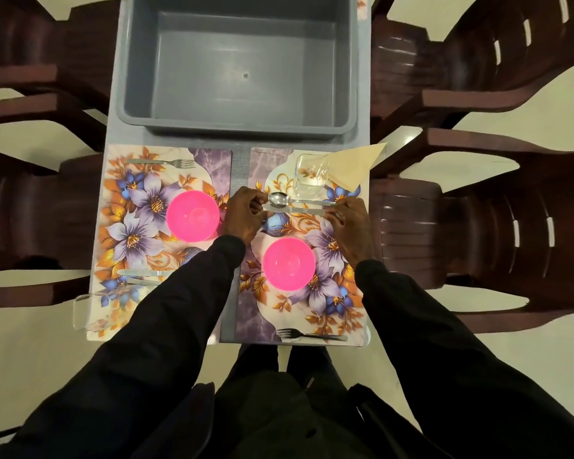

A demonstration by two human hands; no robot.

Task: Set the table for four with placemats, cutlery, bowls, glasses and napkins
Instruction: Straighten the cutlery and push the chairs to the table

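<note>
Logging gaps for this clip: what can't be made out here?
Far half of the table, head view: hidden behind the grey plastic tub.
Near corner of the left floral placemat: under the black left sleeve, anything there unseen.
Ends of the steel table knife: covered by left hand and right hand.

Long black sleeves [166,309], loose and creased; dark trousers [256,359].

Left bowl [193,216] sits on left mat [136,207], right bowl [289,264] on right mat [332,303]; the tub [140,77] stands behind both.
</note>
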